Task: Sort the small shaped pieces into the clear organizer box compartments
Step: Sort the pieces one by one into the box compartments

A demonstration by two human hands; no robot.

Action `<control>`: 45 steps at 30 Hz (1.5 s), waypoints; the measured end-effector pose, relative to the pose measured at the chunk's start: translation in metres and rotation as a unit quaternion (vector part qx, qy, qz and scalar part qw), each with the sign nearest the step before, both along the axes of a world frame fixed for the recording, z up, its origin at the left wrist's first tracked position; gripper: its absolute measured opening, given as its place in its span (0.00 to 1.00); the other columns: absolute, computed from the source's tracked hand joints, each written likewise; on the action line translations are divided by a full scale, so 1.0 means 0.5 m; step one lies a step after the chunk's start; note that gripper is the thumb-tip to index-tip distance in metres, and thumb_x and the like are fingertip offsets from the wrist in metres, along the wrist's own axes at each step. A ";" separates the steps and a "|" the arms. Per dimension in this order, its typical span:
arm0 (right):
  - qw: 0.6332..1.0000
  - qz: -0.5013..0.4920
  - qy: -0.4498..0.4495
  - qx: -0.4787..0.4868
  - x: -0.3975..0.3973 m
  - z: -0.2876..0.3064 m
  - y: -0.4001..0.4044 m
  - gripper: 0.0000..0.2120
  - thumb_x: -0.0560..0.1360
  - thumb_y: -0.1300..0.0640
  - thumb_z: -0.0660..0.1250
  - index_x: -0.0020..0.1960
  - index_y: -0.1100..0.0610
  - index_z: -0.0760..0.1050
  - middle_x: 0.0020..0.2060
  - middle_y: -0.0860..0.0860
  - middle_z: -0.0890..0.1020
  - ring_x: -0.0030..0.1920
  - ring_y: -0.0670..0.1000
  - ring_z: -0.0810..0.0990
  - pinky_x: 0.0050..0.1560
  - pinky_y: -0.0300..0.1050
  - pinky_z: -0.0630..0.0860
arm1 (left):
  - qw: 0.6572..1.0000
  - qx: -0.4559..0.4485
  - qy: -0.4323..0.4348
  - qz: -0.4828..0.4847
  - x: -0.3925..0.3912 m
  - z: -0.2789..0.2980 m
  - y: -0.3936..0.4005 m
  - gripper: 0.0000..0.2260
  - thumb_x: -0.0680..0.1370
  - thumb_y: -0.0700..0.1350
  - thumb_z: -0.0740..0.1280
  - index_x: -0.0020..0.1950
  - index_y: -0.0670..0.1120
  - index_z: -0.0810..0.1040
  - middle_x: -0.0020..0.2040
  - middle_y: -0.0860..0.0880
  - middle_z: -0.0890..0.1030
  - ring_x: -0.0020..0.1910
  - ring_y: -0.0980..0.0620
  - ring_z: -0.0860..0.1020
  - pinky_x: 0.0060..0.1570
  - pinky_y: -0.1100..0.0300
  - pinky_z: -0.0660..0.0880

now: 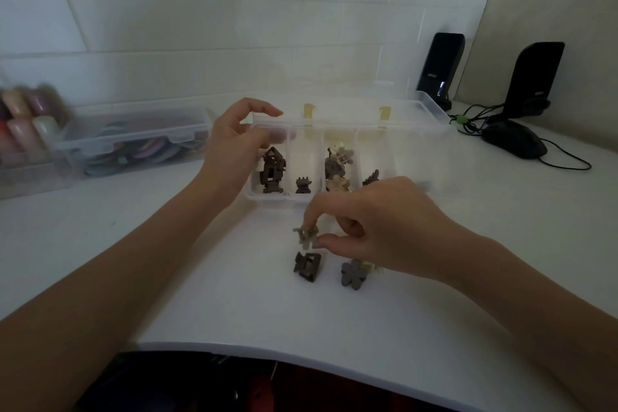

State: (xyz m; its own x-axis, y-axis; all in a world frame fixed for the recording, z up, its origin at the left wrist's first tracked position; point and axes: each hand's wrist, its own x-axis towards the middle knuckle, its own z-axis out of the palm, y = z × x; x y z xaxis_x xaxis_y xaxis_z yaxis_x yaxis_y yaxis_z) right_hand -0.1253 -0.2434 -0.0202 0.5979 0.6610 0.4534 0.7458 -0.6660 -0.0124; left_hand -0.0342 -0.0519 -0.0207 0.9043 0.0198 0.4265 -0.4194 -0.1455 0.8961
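The clear organizer box (267, 201) stands open on the white table, its lid tipped back. Dark square pieces (272, 170) fill its leftmost compartment, one dark piece (303, 185) lies in the second, and flower pieces (338, 164) sit in the third. My right hand (378, 224) pinches a small grey-green flower piece (306, 236) just above the table in front of the box. Below it lie a dark square piece (307, 266) and a grey flower piece (353, 274). My left hand (234, 150) rests at the box's left end, fingers curled, with nothing seen in them.
A second clear box (133, 144) with coloured items stands at the left, beside blurred coloured objects (26, 120). Two black speakers (441, 67) (531, 77), a black mouse (515, 142) and cables lie at the right. The table's front edge (301, 349) is close to me.
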 end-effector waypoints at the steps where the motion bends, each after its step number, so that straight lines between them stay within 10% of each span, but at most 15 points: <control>1: 1.000 0.000 0.001 0.009 0.000 0.000 0.000 0.08 0.70 0.49 0.71 0.47 0.46 0.75 0.20 0.41 0.59 0.21 0.35 0.59 0.25 0.31 0.60 | 1.000 0.002 0.000 0.001 0.000 0.000 0.001 0.11 0.67 0.39 0.67 0.41 0.56 0.78 0.43 0.44 0.79 0.43 0.46 0.77 0.40 0.57 0.71; 15: 0.951 -0.169 -0.096 0.239 0.009 0.036 -0.036 0.05 0.72 0.54 0.69 0.45 0.47 0.73 0.21 0.46 0.67 0.23 0.46 0.67 0.26 0.41 0.68 | 1.000 -0.012 0.008 -0.015 -0.013 0.008 -0.004 0.10 0.63 0.44 0.69 0.42 0.54 0.77 0.40 0.40 0.78 0.40 0.48 0.74 0.39 0.58 0.70; 29: 0.954 -0.279 -0.065 0.087 0.052 0.020 -0.013 0.15 0.79 0.44 0.55 0.63 0.40 0.72 0.32 0.49 0.81 0.33 0.53 0.79 0.29 0.39 0.66 | 1.000 -0.021 0.018 -0.014 -0.010 0.004 -0.007 0.10 0.64 0.42 0.67 0.43 0.54 0.78 0.41 0.40 0.78 0.40 0.48 0.73 0.38 0.59 0.70; 34: 0.960 -0.259 -0.092 0.047 0.043 0.019 -0.019 0.18 0.79 0.44 0.52 0.68 0.39 0.65 0.31 0.50 0.81 0.31 0.54 0.78 0.28 0.38 0.63 | 1.000 -0.017 0.017 -0.011 -0.008 0.003 -0.005 0.10 0.64 0.42 0.67 0.43 0.54 0.78 0.41 0.43 0.79 0.41 0.49 0.75 0.40 0.59 0.71; 40: 0.980 -0.083 -0.086 0.159 0.025 0.022 -0.022 0.11 0.74 0.49 0.63 0.55 0.44 0.80 0.24 0.34 0.66 0.23 0.35 0.66 0.28 0.32 0.63 | 1.000 -0.018 0.017 -0.010 -0.008 0.004 -0.006 0.11 0.63 0.43 0.68 0.43 0.53 0.78 0.42 0.42 0.80 0.40 0.47 0.75 0.40 0.56 0.71; 45: 0.993 0.034 0.070 0.086 -0.002 0.031 -0.006 0.11 0.71 0.45 0.65 0.52 0.41 0.80 0.30 0.43 0.82 0.23 0.38 0.69 0.30 0.25 0.64 | 0.999 -0.019 0.024 -0.014 -0.013 0.006 -0.009 0.12 0.61 0.43 0.66 0.43 0.52 0.77 0.43 0.41 0.79 0.41 0.47 0.76 0.40 0.55 0.73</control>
State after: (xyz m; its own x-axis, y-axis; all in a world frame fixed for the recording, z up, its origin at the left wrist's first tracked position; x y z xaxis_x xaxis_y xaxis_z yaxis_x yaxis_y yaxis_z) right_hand -0.1261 -0.2464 -0.0045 0.6192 0.6224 0.4787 0.7723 -0.5930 -0.2279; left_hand -0.0408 -0.0564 -0.0176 0.9244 0.0103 0.3814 -0.3785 -0.1003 0.9201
